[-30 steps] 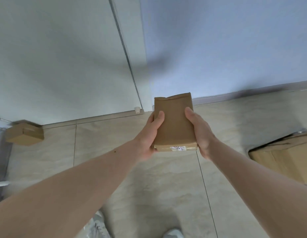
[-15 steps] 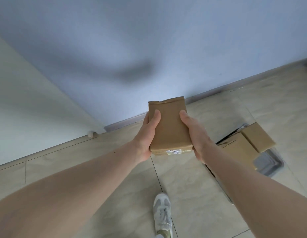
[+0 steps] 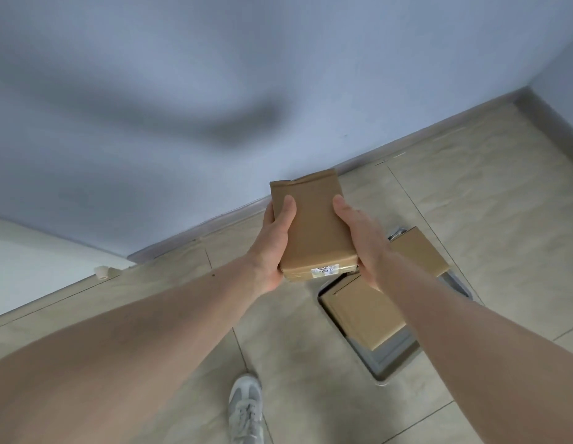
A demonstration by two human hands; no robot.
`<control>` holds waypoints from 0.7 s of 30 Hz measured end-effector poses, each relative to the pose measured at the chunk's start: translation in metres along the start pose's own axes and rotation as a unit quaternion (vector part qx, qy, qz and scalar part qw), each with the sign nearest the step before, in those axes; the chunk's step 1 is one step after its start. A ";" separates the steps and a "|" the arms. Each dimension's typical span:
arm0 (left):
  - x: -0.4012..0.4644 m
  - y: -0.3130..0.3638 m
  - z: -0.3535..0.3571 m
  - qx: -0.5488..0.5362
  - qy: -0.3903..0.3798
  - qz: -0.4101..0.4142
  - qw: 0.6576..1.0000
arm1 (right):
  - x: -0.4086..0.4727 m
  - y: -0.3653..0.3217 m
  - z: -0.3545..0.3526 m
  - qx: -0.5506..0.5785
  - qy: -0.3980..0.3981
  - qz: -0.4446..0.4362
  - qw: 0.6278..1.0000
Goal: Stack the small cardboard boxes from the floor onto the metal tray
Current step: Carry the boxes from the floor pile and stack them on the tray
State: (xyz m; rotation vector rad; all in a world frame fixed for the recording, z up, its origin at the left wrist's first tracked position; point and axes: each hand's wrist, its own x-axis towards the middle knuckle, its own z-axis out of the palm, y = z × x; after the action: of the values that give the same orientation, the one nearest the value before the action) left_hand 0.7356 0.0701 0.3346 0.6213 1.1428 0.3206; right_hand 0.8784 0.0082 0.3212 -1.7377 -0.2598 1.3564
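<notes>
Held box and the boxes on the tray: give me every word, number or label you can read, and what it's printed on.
White sticker on the near edge of the held box, gripped by the left hand and right hand: dark print, too blurred to read.
Two boxes on the metal tray: no text visible.
Grey shoe: no readable marking.
Wall and floor: none.

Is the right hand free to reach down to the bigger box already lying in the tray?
Probably not yet: the right hand and left hand both grip the carried box. Otherwise nothing covers the bigger box in the metal tray.
</notes>
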 end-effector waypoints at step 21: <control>0.080 -0.149 0.208 0.103 0.145 0.088 0.980 | 0.071 0.045 -0.258 -0.097 -0.073 -0.013 0.993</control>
State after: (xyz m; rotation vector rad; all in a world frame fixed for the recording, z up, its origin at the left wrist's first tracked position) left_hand 0.9466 -0.0659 0.2414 0.8815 1.4154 0.4586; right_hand 1.1119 -0.1048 0.2414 -1.7874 -0.5088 1.4830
